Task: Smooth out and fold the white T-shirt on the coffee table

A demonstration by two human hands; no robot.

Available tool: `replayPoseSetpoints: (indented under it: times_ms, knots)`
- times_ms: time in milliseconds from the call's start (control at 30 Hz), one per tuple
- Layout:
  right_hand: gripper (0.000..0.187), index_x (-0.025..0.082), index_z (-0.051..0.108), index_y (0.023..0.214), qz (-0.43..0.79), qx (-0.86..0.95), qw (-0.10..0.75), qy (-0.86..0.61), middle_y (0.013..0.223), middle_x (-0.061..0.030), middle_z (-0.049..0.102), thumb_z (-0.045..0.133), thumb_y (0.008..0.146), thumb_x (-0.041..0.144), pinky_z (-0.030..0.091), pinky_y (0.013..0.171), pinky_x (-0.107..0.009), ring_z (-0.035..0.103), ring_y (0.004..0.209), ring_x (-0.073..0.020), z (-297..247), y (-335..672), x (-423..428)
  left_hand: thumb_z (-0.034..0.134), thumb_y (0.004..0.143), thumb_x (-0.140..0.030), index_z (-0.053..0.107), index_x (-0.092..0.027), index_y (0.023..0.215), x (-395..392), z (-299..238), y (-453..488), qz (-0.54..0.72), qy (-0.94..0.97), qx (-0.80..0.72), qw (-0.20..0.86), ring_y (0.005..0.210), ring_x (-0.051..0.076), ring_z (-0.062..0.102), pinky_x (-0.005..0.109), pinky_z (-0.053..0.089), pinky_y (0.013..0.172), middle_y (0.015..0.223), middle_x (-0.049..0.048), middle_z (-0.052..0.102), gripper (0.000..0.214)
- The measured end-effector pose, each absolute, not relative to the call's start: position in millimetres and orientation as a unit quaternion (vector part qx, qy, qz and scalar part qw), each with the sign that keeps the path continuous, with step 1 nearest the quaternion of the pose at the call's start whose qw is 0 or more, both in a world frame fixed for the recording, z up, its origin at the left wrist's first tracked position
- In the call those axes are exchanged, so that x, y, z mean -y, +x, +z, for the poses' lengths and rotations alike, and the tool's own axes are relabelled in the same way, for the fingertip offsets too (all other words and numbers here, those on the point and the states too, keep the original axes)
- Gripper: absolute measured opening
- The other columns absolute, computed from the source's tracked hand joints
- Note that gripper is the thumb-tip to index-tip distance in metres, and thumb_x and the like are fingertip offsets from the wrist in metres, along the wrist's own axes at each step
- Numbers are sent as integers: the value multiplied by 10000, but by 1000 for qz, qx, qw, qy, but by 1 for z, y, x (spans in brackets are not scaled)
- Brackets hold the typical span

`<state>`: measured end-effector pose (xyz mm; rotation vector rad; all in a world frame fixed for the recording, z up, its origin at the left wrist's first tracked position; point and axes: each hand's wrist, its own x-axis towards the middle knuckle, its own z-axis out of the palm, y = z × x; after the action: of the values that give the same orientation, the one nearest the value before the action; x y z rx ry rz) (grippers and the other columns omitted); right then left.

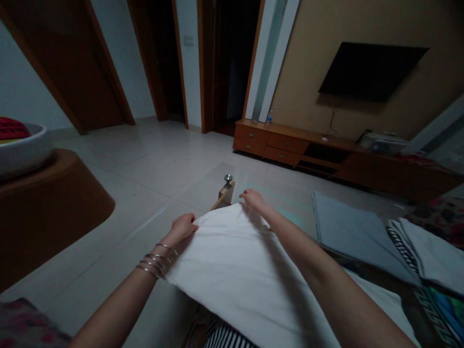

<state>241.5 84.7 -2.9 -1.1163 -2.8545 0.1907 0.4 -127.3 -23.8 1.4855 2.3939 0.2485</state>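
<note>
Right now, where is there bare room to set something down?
Bare floor shows between the brown stand and the held white cloth, reaching back toward the doors. On the cabinet, there is a free strip between the bottle and the cable. It is crowded at right, where the grey cloth and folded white cloth lie close together.

One glass tabletop (290, 217), metal fitting (228, 179) near its far corner, bore a white cloth (232, 261) spread short of that corner and, toward the right edge, a grey cloth (358, 232) beside folded white fabric (435, 251).
</note>
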Motion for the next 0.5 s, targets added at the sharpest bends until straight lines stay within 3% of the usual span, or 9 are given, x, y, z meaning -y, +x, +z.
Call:
replayPoseSetpoints:
  times_ms: [200,367,500]
  knots:
    - [236,183,730,931,48,932,2,-360,1044,-111,681,531,819,122,388,857,-274,558,1026,-226,-14,239,-112,479,739,-170,511,-196,727,136,-28,6,178,600,-771,121,719,185,543,278,365,633,777,44,621,43]
    - [264,183,696,1024,53,934,8,-352,1021,-91,690,494,855,164,384,819,-258,577,935,-196,-21,259,-110,417,703,-94,494,-206,710,151,-34,18,231,662,-708,87,834,204,525,302,411,734,867,64,582,135]
    - [305,196,679,1087,59,936,14,-347,1088,-83,677,497,847,149,373,865,-257,556,1009,-199,-27,269,-106,397,677,-58,493,-199,687,153,-38,19,236,675,-692,92,838,202,518,306,410,736,858,63,574,171]
